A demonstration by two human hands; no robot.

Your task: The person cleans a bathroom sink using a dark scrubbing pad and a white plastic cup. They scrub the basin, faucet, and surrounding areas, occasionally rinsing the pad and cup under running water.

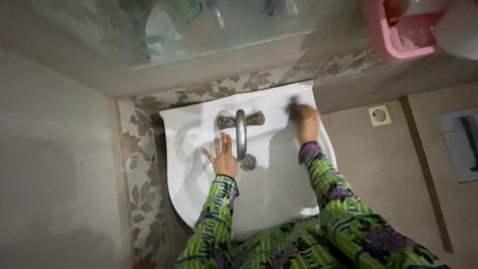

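Sink (279,199) of white ceramic fills the middle of the view, its basin set against a wall with a leaf-patterned tile border (137,199). At its back stands a metal tap (241,130) with two side handles, the spout reaching forward over the drain (248,162). The left hand (222,157) lies flat in the basin with its fingers spread, just beside the spout and the drain. The right hand (304,122) is on the sink's back right rim, closed around a small dark thing (293,107), blurred, perhaps a scrubber or brush. Both arms wear green sleeves with purple flowers. A pink basket (406,42) hangs high on the wall to the right, and a round white outlet (379,115) sits on the tiles beside the sink.
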